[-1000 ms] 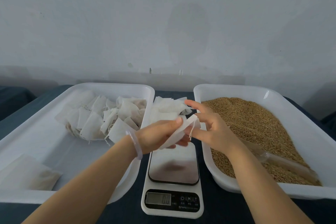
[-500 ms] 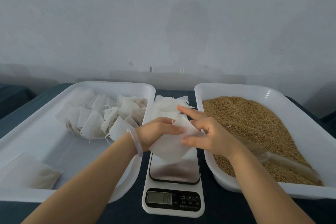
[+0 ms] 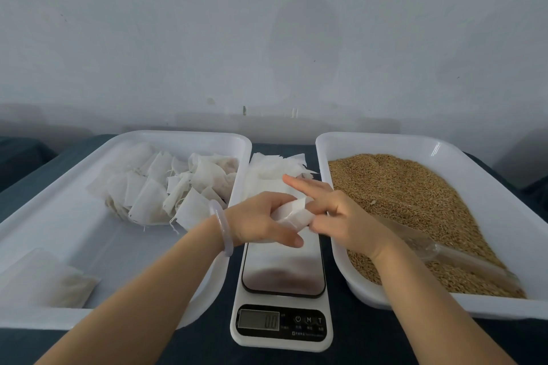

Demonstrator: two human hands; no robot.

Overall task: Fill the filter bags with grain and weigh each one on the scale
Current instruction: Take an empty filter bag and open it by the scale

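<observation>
An empty white filter bag (image 3: 292,213) hangs above the scale (image 3: 281,275), held between both hands. My left hand (image 3: 261,221) grips its left side, fingers curled round it. From the right, my right hand (image 3: 335,213) pinches the bag's edge, its index finger stretched out straight. The scale's steel plate is bare and its display (image 3: 259,319) reads 0.0. Brown grain (image 3: 415,204) fills the white tray (image 3: 504,305) on the right. A clear plastic scoop (image 3: 439,249) lies in the grain.
A stack of empty filter bags (image 3: 272,172) lies behind the scale. The left white tray (image 3: 44,210) holds a pile of filled bags (image 3: 160,187) and one bag (image 3: 44,278) near its front left corner. A wall stands close behind the table.
The bag, spread flat half a second ago, is now bunched between the hands. My left hand has turned over it and my right fingers have closed on its edge.
</observation>
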